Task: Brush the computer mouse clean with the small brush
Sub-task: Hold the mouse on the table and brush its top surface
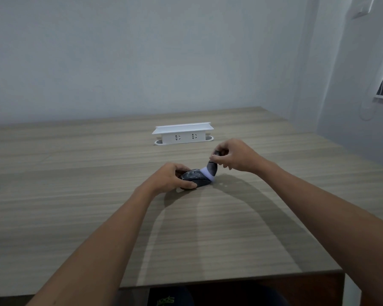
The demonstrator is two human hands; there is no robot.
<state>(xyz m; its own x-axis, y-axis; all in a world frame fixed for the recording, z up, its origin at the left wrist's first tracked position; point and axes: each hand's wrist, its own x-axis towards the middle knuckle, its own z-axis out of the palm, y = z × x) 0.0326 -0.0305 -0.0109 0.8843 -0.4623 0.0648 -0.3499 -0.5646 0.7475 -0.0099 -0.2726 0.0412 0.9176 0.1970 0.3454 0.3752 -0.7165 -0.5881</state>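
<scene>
Head view. Wood-grain laminate surface (pixel 75 195), pale grey-brown, matte, with straight streaks running side to side; its near edge is a darker brown band. Plain pale wall behind.

Mouse (pixel 196 178): dark, glossy, low rounded dome, lying on the surface near its middle. Left hand (pixel 171 176) wrapped around the mouse's left side, thumb along the near edge and fingers over the far edge, closed on it.

Brush (pixel 210 171): short, dark stubby handle, flaring into a soft tuft with greyish upper bristles and white tips. It is tilted, handle leaning up and right, and the white tips touch the right end of the mouse. Right hand (pixel 233 155) pinched shut on the top of the handle, fingers curled over it.

Farther back, well apart from the hands: a white socket box (pixel 182 134), smooth hard plastic, oblong with a flat overhanging lid, two outlet faces towards the camera.

Both forearms bare, casting soft shadows on the surface.
</scene>
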